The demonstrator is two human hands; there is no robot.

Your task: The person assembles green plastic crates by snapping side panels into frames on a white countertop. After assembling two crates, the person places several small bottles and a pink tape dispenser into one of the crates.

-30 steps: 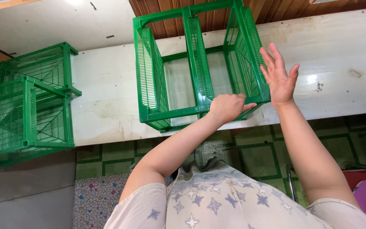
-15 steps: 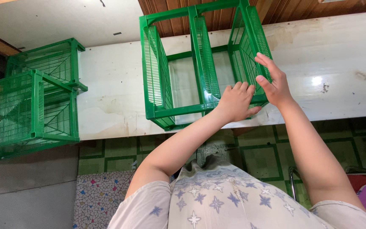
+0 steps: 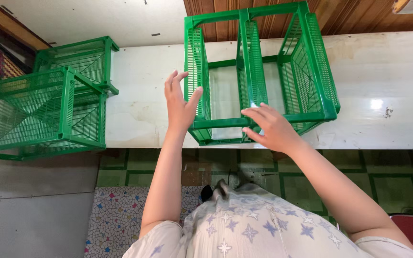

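Green cage (image 3: 259, 71): moulded plastic, uniformly green; solid smooth bars frame finely slotted mesh panels; slight sheen along the frame edges.
Second green cage (image 3: 44, 114): same plastic, same fine grille walls, semi-gloss.
Third green cage (image 3: 80, 59): same green plastic mesh, standing behind the second.
Tabletop (image 3: 388, 95): white, hard and glossy, with a bright light reflection; scuffed and stained in places.
Wall panelling (image 3: 359, 16): brown wooden boards, grooved, low sheen.
Floor tiles (image 3: 388, 181): green ceramic-looking squares, mildly glossy.
Mat (image 3: 115, 220): mosaic-printed sheet, matt.
Garment (image 3: 264, 229): pale soft cloth, matt, printed with star shapes.
Left hand (image 3: 180, 107), right hand (image 3: 273, 129): bare skin, matt.
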